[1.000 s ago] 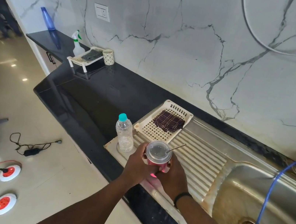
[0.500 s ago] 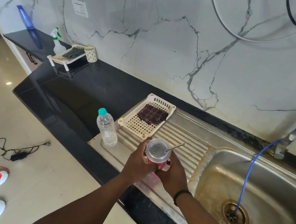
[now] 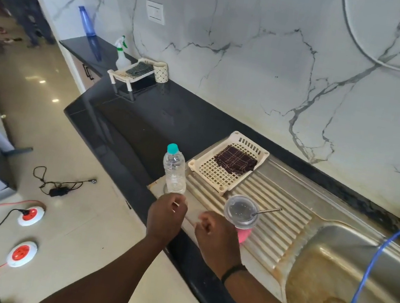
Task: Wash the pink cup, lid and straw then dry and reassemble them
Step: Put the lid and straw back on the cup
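Head view: pink plastic cup [image 3: 243, 234] stands upright on the ribbed steel drainboard [image 3: 283, 217], near its front edge, assembled — clear round lid [image 3: 241, 210] seated on top, thin metal straw [image 3: 267, 210] slanting out toward the sink basin [image 3: 362, 276]. Right hand [image 3: 217, 235] sits just left of the cup, fingers loosely curled, gripping nothing; contact with the cup cannot be determined. Left hand [image 3: 166, 214] hovers at the drainboard's front-left corner, fingers loosely curled, empty. Clear water bottle with teal cap [image 3: 174, 171] stands at that corner. Cream slotted plastic tray [image 3: 211, 171] — holding a dark checked cloth [image 3: 235, 159] — occupies the rear-left corner.
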